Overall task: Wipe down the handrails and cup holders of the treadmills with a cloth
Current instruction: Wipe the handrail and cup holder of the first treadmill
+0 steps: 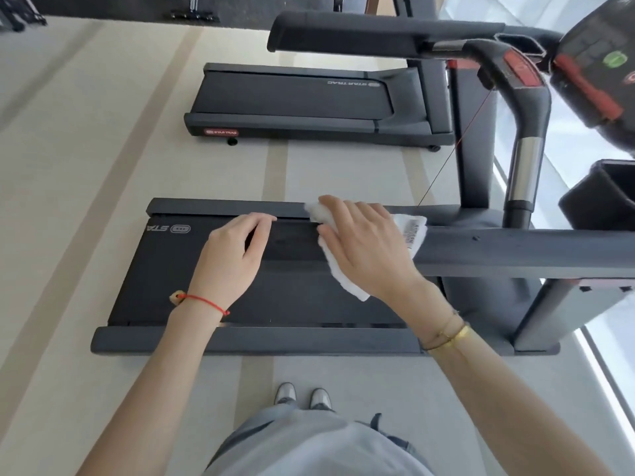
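- Handrail (pixel 515 250) of the near treadmill (pixel 240 340) runs from the right edge of the head view toward the middle; the white cloth (pixel 338 269) lies over its free end.
- Right hand (pixel 364 242) presses the cloth flat on the rail, fingers spread and nearly straight; left hand (pixel 230 259) rests at the rail tip, fingers curled, but whether it grips the rail I cannot tell.
- Step in hand seems to be wiping this rail; next the cloth should slide along it toward the console (pixel 598 63).
- Rail underside is hidden; a cup holder (pixel 604 197) is cut off at the right edge.
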`<control>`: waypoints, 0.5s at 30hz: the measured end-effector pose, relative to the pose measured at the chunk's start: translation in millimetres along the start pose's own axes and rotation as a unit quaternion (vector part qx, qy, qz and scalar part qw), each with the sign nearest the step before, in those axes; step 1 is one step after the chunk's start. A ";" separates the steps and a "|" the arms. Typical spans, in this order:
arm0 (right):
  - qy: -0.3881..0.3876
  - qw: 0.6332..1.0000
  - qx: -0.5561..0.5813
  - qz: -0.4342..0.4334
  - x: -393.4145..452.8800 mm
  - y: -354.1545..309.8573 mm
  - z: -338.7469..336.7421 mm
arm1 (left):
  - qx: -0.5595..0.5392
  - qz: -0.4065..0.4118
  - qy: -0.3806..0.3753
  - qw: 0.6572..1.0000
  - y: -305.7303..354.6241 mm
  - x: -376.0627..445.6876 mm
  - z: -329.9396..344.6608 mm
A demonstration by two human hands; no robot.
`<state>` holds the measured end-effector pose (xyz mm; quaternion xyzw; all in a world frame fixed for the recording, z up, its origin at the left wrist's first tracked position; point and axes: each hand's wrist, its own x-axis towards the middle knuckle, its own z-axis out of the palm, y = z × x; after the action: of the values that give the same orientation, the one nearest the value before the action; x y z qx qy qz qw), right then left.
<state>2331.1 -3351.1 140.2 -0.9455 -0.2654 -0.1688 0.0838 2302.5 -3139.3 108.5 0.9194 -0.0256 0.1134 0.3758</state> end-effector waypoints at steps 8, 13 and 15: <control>-0.045 0.992 0.117 0.012 -10.9 12.5 -12.9 | -0.018 0.003 -0.017 1.000 -2.9 0.9 -2.7; -0.014 0.998 0.036 0.057 -5.8 18.9 -10.9 | -0.028 0.008 -0.029 0.999 -5.6 1.2 -5.3; -0.053 0.996 0.017 0.076 9.0 3.5 -3.4 | -0.032 0.009 -0.034 0.999 -6.3 1.7 -6.1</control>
<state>2339.3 -3350.6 146.4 -0.9690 -0.1999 -0.1065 0.0986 2303.8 -3130.4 108.8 0.9097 -0.0508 0.0846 0.4033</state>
